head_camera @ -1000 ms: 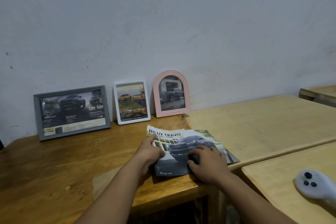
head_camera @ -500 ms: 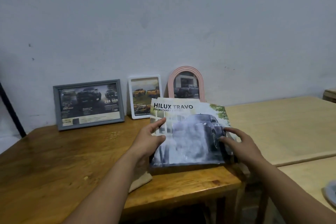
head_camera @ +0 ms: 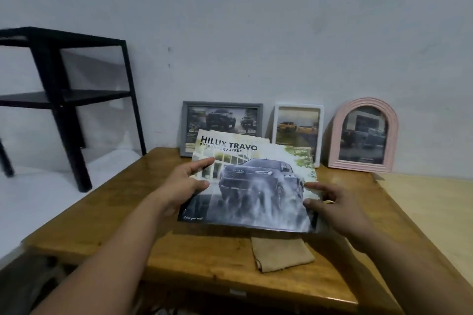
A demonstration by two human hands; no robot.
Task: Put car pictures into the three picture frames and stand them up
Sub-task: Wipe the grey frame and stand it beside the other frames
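Three frames stand upright against the wall, each with a car picture inside: a grey rectangular frame (head_camera: 222, 120), a white frame (head_camera: 298, 130) and a pink arched frame (head_camera: 363, 135). I hold a stack of car brochures (head_camera: 256, 186), titled HILUX TRAVO, tilted up above the wooden table (head_camera: 179, 245). My left hand (head_camera: 185, 186) grips the stack's left edge. My right hand (head_camera: 335, 210) grips its right edge. The stack hides the lower right part of the grey frame.
A tan cloth (head_camera: 280, 253) lies on the table under the brochures. A black metal shelf (head_camera: 64, 89) stands on the floor to the left. A lighter wooden table (head_camera: 430, 207) adjoins on the right.
Both hands have lifted the brochure stack off the table and tilted it up. The view has swung to the left, bringing the black shelf in and uncovering the tan cloth.
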